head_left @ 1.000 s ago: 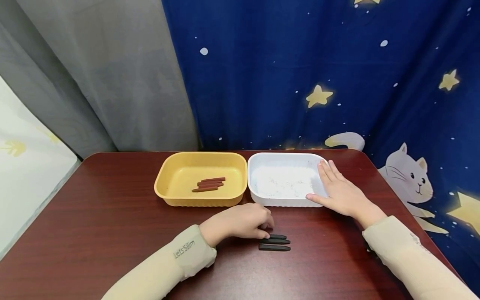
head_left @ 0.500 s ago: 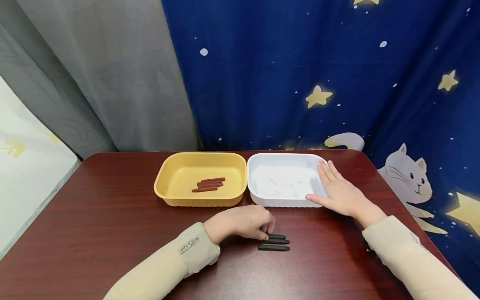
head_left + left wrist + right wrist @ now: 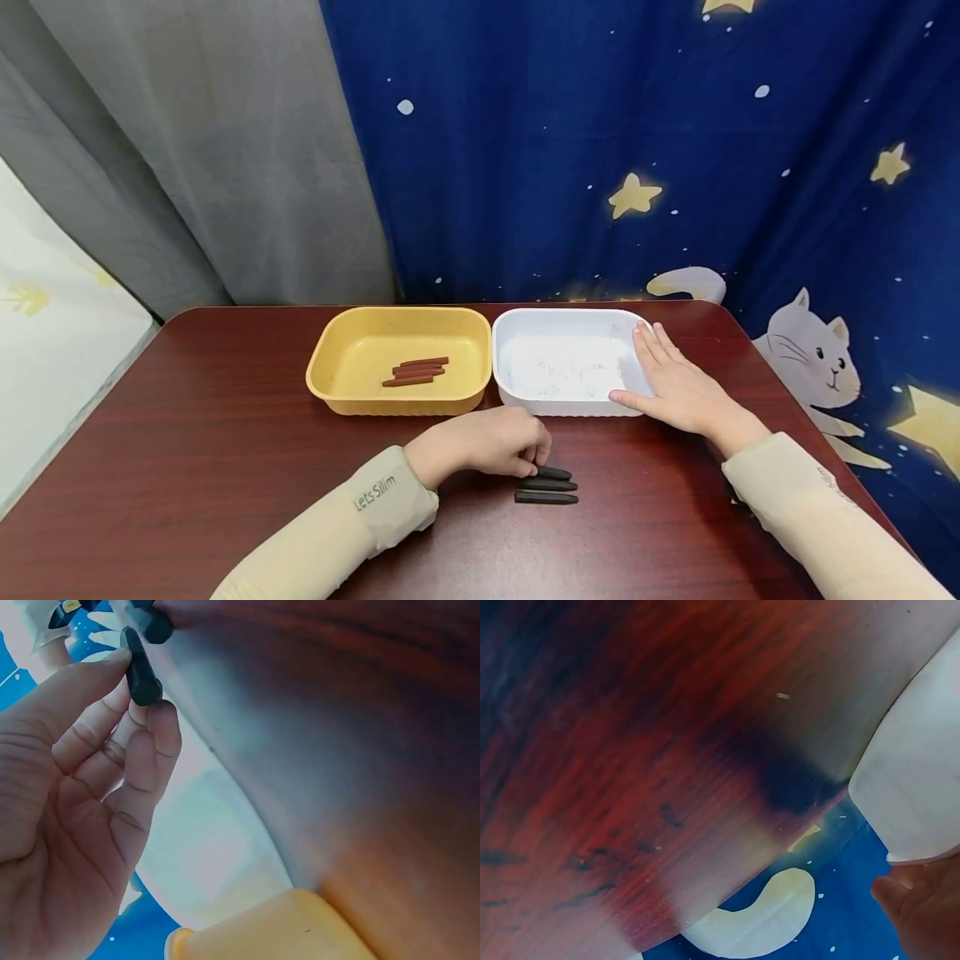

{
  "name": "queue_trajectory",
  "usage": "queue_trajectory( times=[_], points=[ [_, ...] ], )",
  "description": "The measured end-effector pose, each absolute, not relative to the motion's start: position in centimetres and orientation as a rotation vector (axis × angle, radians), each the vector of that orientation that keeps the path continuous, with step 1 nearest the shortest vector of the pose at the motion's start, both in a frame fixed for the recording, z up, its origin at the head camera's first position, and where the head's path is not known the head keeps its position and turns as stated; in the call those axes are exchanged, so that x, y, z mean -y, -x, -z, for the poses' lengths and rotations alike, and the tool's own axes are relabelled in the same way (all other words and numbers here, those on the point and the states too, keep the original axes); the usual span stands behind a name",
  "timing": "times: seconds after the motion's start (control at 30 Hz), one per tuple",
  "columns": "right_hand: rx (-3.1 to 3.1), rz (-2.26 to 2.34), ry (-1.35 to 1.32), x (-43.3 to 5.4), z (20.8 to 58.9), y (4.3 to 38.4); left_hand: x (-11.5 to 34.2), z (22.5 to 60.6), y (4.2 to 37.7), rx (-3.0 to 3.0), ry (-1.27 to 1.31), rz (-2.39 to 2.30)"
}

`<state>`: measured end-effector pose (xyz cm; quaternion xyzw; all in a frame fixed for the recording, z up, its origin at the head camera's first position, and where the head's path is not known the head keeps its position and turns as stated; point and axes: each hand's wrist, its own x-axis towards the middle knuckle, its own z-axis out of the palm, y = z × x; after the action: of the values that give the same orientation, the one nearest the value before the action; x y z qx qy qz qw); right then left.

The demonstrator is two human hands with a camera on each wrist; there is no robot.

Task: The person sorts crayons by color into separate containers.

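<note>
My left hand point(image 3: 487, 442) pinches the end of a black crayon point(image 3: 556, 473) between thumb and fingertips. In the left wrist view this crayon point(image 3: 140, 671) sits between the thumb and the index and middle fingers. Two more black crayons point(image 3: 546, 498) lie just nearer on the table, roughly parallel to it. My right hand point(image 3: 681, 387) rests with straight fingers on the right rim of a white plastic basin point(image 3: 570, 408), its thumb at the front corner. In the right wrist view only part of that hand point(image 3: 930, 915) shows beside the basin's outer wall.
A yellow basin point(image 3: 405, 407) stands against the white one's left side, with several reddish-brown crayons point(image 3: 414, 371) inside. Faint dark marks speckle the white basin's floor. Both stand near the far edge of the dark red table point(image 3: 225, 433), before a grey and blue curtain point(image 3: 510, 167).
The pinched black crayon has tilted a little, its far-left end now raised. My left hand has shifted slightly to the right. The right hand stays on the white basin.
</note>
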<state>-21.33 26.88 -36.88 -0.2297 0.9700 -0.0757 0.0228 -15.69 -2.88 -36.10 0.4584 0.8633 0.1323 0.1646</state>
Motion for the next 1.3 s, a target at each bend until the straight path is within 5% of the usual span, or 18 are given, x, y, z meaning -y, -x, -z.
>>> queue_trajectory(
  times=[0.77, 1.3],
  points=[
    [-3.0, 0.285, 0.694, -26.9, 36.9, 21.2, 3.8, 32.1, 19.1, -2.629, -1.487, -0.577],
    [-3.009, 0.278, 0.693, -26.9, 37.2, 21.3, 2.1, 34.4, 24.0, -2.698, -1.236, -0.696]
  ],
)
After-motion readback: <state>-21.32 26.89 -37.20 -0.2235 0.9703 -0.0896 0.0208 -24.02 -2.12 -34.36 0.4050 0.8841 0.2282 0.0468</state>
